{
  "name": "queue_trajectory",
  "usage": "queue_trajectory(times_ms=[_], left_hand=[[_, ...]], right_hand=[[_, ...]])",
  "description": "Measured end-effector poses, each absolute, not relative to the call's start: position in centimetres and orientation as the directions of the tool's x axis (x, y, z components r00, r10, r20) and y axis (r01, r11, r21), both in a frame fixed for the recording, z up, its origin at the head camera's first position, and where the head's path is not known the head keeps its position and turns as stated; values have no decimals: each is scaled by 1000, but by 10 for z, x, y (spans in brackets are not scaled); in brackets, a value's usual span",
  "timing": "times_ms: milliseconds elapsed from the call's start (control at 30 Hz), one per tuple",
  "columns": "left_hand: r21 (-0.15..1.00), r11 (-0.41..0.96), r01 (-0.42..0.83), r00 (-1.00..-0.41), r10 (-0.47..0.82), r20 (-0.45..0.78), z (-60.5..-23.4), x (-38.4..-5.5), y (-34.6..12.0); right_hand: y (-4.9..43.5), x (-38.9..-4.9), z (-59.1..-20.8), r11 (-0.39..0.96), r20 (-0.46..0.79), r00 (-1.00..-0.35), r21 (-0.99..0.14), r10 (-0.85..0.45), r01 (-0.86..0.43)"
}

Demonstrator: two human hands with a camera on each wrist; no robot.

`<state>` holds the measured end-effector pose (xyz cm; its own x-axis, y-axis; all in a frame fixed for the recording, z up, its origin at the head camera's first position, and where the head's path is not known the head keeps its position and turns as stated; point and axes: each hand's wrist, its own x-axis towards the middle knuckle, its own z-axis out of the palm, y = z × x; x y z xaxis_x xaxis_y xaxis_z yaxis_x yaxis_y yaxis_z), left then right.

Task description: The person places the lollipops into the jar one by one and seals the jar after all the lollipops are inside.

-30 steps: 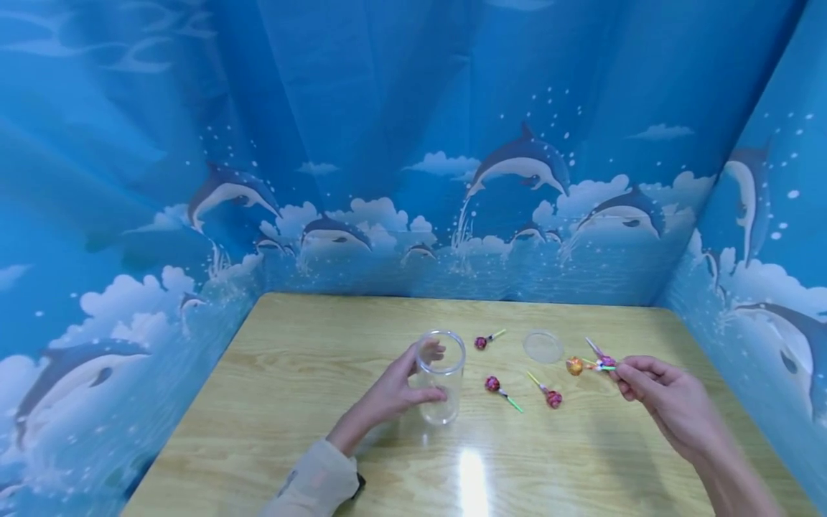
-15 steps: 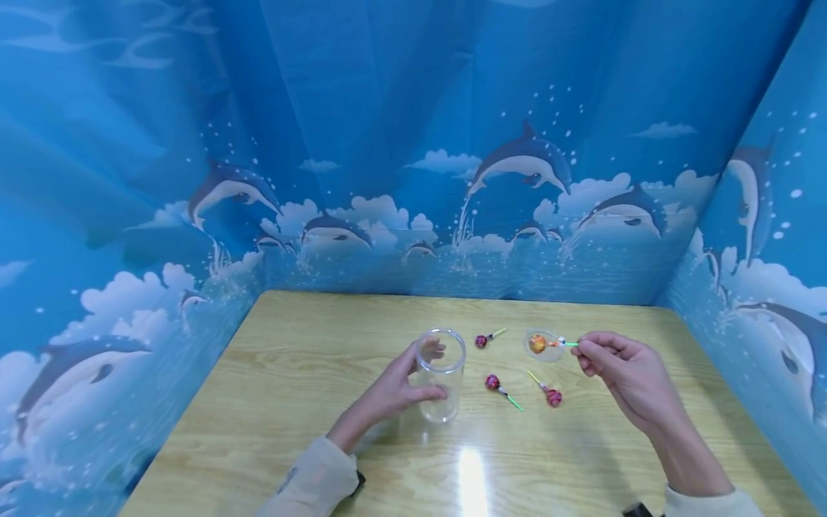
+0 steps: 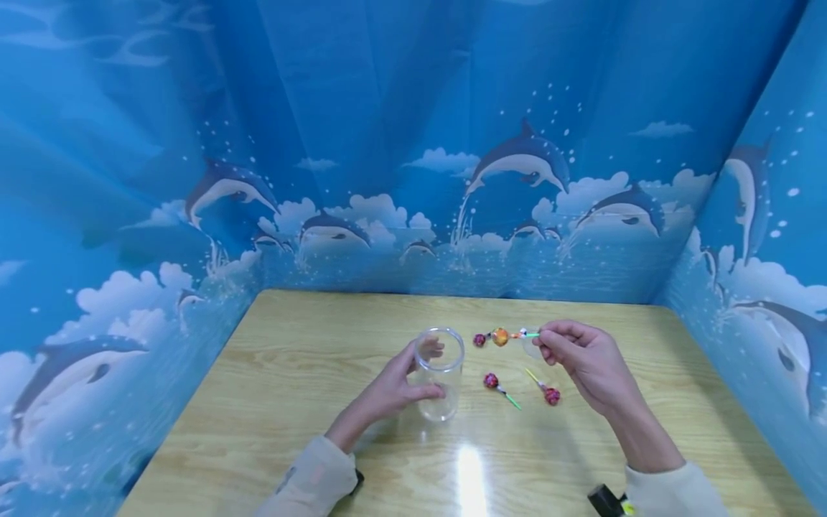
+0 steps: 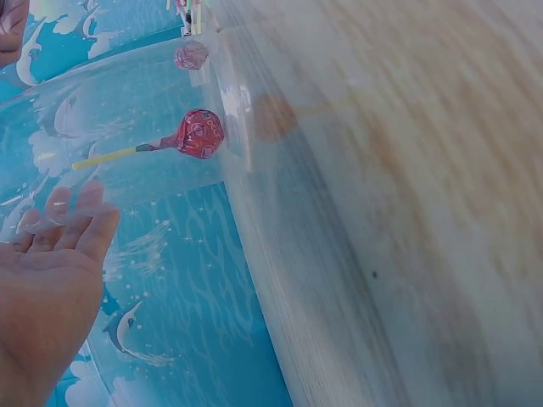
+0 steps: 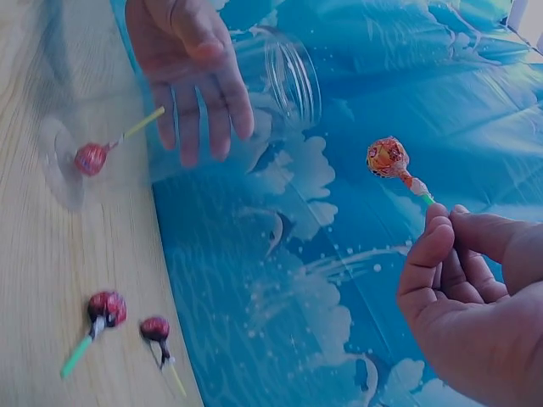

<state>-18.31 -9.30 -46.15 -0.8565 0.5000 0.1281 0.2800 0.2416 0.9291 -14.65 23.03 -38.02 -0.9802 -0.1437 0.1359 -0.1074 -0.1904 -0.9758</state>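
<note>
My left hand [image 3: 390, 390] grips a clear plastic jar [image 3: 451, 388] that stands upright, mouth up, thumb on the near side and fingers on the far side. My right hand [image 3: 584, 362] pinches the green stick of an orange-wrapped lollipop [image 3: 500, 337], held level above the table to the jar's right. Under the pinching fingers a clear round lid [image 3: 531, 350] is partly covered. In the left wrist view a red lollipop [image 4: 200, 134] with a yellow stick shows through the jar wall; whether it is inside or behind, I cannot tell.
Red-wrapped lollipops lie on the wooden table [image 3: 310, 359]: one at the back [image 3: 479, 339], a green-sticked one [image 3: 491, 380] and a yellow-sticked one [image 3: 552, 396] farther forward. A blue dolphin-print curtain [image 3: 362, 143] walls the back and sides.
My right hand has carried the orange lollipop leftward, past the lid and toward the jar. A lollipop seen earlier beside the right hand is now out of sight. My left hand stays put.
</note>
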Motion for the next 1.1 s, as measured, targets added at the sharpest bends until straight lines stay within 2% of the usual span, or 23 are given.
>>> queue_trajectory(times_ms=[300, 733, 1100], left_hand=[[927, 207, 312, -833, 529, 162, -461, -186, -93], [926, 197, 322, -830, 530, 176, -463, -188, -92], [935, 186, 303, -836, 523, 166, -465, -186, -93]], right_hand=[[200, -159, -378, -200, 135, -970, -975, -201, -94], [170, -168, -379, -93, 84, -972, -994, -218, -65], [150, -173, -374, 148, 207, -952, -959, -226, -243]])
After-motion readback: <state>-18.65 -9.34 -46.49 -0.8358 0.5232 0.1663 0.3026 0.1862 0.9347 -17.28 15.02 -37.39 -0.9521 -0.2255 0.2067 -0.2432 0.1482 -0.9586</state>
